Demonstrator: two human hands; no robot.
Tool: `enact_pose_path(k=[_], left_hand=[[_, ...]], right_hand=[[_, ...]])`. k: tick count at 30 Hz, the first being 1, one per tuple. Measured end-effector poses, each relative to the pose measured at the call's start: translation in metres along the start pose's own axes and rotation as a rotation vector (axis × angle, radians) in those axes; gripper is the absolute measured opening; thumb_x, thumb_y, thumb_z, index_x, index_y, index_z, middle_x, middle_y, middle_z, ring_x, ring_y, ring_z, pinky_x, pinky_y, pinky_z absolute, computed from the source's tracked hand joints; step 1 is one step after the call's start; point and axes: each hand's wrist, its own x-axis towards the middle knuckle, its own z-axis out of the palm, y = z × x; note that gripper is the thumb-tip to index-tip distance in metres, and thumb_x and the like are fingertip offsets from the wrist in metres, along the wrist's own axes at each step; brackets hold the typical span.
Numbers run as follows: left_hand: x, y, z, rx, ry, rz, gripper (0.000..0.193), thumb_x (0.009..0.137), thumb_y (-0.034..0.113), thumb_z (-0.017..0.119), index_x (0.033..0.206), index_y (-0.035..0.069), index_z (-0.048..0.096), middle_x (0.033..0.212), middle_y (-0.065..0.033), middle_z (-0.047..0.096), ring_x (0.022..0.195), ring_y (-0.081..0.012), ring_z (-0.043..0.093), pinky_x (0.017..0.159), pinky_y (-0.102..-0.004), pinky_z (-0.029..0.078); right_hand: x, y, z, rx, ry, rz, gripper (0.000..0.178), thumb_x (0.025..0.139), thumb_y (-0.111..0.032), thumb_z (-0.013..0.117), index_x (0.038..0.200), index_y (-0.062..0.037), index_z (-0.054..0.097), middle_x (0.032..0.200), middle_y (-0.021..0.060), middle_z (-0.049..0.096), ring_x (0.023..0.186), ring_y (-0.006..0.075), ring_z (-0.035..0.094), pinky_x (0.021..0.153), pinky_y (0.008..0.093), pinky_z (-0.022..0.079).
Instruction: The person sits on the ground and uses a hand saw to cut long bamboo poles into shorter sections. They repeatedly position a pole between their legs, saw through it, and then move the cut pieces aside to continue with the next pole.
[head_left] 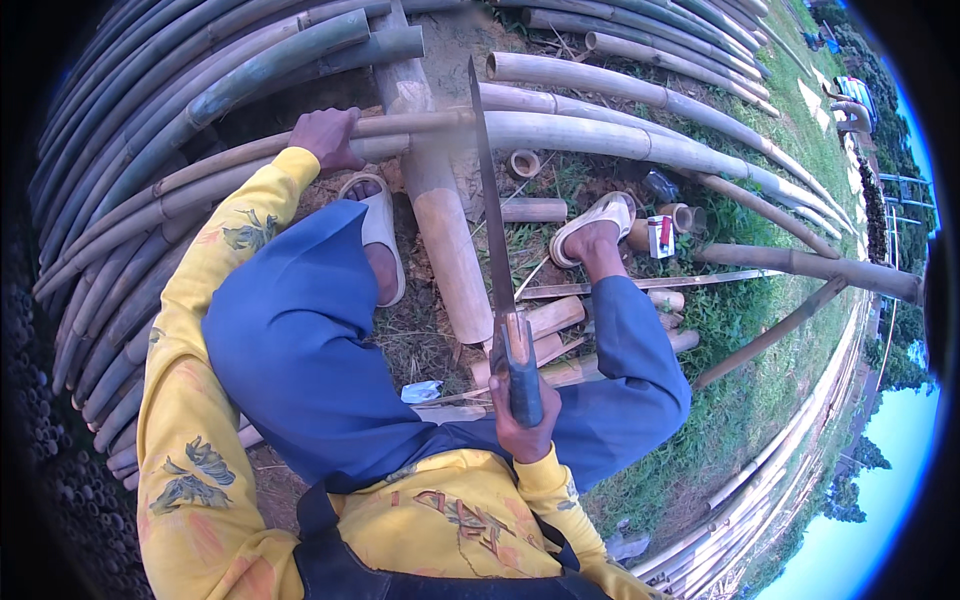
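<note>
My right hand point(525, 430) is wrapped round the handle of a handsaw point(493, 220). Its long blade points away from me and crosses the bamboo at the far middle. A thin bamboo pole point(400, 124) lies under my left hand point(325, 138), whose fingers are closed round it. That pole ends close to the blade; whether the teeth touch it, I cannot tell. Beneath it a thick bamboo log point(440, 230) runs toward me between my feet. A thicker pale pole point(570, 135) stretches to the right from behind the blade.
Stacked bamboo poles point(130, 130) fill the left side. Cut bamboo pieces point(555, 318) lie between my legs, near a crumpled wrapper point(421, 391). By my right foot sit a small white-and-red box point(660, 237) and short bamboo tubes. A slanted pole frame point(810, 265) stands at right.
</note>
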Motion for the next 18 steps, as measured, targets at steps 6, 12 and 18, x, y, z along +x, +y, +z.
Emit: enact_pose_path(k=[6, 12, 18], left_hand=[[0.011, 0.005, 0.0, 0.01, 0.048, 0.02, 0.065, 0.067, 0.048, 0.086, 0.111, 0.006, 0.064, 0.101, -0.0201, 0.074, 0.096, -0.0398, 0.072, 0.086, -0.0497, 0.057], [0.007, -0.005, -0.013, 0.04, 0.012, -0.003, 0.064, 0.066, 0.048, 0.086, 0.111, 0.007, 0.065, 0.101, -0.0203, 0.074, 0.096, -0.0391, 0.072, 0.086, -0.0494, 0.057], [0.007, 0.006, 0.001, 0.013, 0.033, -0.001, 0.064, 0.066, 0.048, 0.086, 0.11, 0.007, 0.065, 0.101, -0.0206, 0.074, 0.096, -0.0394, 0.072, 0.086, -0.0494, 0.057]], right_hand=[[0.155, 0.002, 0.022, 0.037, -0.005, -0.017, 0.011, 0.092, -0.005, 0.072, 0.095, 0.0014, 0.064, 0.073, 0.0013, 0.06, 0.065, 0.0068, 0.048, 0.061, 0.0272, 0.045], [0.067, 0.014, 0.024, 0.118, 0.019, 0.08, 0.026, 0.093, -0.004, 0.071, 0.118, 0.0044, 0.067, 0.086, 0.0036, 0.068, 0.075, 0.0071, 0.056, 0.069, 0.0253, 0.049], [0.057, 0.007, 0.0, 0.08, 0.035, -0.012, 0.01, 0.093, -0.001, 0.072, 0.094, -0.0003, 0.062, 0.077, -0.0011, 0.061, 0.066, 0.0046, 0.051, 0.06, 0.0225, 0.043]])
